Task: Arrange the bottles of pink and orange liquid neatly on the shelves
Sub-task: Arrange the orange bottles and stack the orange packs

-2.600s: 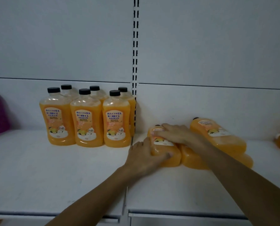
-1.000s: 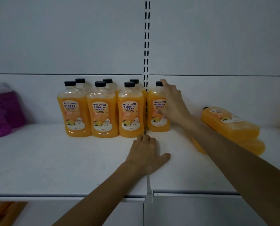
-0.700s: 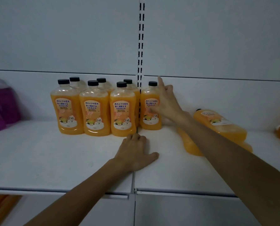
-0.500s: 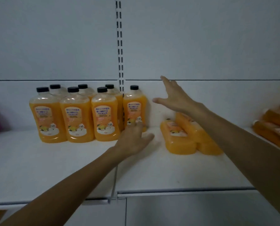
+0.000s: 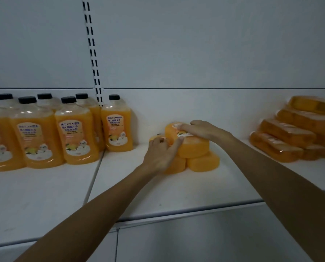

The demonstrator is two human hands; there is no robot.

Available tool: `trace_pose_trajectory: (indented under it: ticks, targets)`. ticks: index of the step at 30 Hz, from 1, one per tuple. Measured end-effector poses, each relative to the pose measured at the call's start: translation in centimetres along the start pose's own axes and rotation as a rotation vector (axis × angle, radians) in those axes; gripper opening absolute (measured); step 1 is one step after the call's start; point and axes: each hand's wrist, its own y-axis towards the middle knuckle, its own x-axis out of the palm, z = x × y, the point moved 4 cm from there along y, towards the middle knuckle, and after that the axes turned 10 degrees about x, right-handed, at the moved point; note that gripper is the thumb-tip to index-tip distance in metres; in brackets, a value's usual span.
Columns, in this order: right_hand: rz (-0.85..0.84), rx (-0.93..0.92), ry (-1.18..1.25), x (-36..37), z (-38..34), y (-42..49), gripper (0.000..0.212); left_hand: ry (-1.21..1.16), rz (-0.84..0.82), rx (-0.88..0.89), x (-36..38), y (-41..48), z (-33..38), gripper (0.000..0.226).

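Observation:
Three orange bottles lie in a small pile on the white shelf (image 5: pixel 176 190). My right hand (image 5: pixel 201 130) lies over the top orange bottle (image 5: pixel 192 149), fingers wrapped across its label. My left hand (image 5: pixel 160 154) covers the lower left orange bottle (image 5: pixel 175 166) with fingers curled over it, thumb against the top bottle's side. The lower right orange bottle (image 5: pixel 203 163) lies untouched. Several upright orange bottles with black caps (image 5: pixel 76 135) stand in rows at the left, the rightmost upright bottle (image 5: pixel 117 127) just past the slotted upright.
A stack of several orange bottles (image 5: pixel 290 135) lies at the far right of the shelf. A slotted metal upright (image 5: pixel 93 59) runs up the back wall. The shelf's front edge (image 5: pixel 186 212) runs below my forearms. No pink bottles are in view.
My right hand let go of the bottle it stood upright beside the rows and came down on the pile. My left hand left the shelf surface and moved right onto the pile. The view swung right.

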Motion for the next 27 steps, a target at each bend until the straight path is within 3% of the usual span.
trace_pose_trajectory:
  ticks: [3, 6, 9, 13, 19, 23, 27]
  targets:
    - [0.030, -0.056, 0.094, 0.2, -0.3, -0.3, 0.071, -0.048, -0.034, -0.053, -0.1, 0.1, 0.6, 0.086]
    - [0.098, -0.109, 0.294, 0.1, -1.1, -1.6, 0.079, -0.104, -0.004, -0.057, -0.6, 0.3, 1.7, 0.072]
    - [0.234, -0.239, 0.469, -1.3, -3.8, -3.8, 0.081, -0.349, 0.116, 0.051, -2.0, -0.6, 2.7, 0.051]
    - [0.263, -0.398, 0.602, -2.7, -7.4, -6.8, 0.094, -0.639, 0.148, 0.177, -4.6, -2.0, 3.3, 0.059]
    - [0.084, -0.600, 0.456, 0.5, -10.5, -10.7, 0.107, -0.388, 0.155, 0.307, -8.7, -5.7, -0.2, 0.073]
    - [0.042, -0.605, 0.304, 4.5, -11.5, -11.6, 0.114, -0.343, 0.122, 0.250, -9.4, -8.4, -3.9, 0.072]
    - [0.068, -0.638, 0.278, 6.8, -12.2, -12.1, 0.108, -0.168, 0.096, 0.197, -10.9, -9.0, -6.1, 0.072]
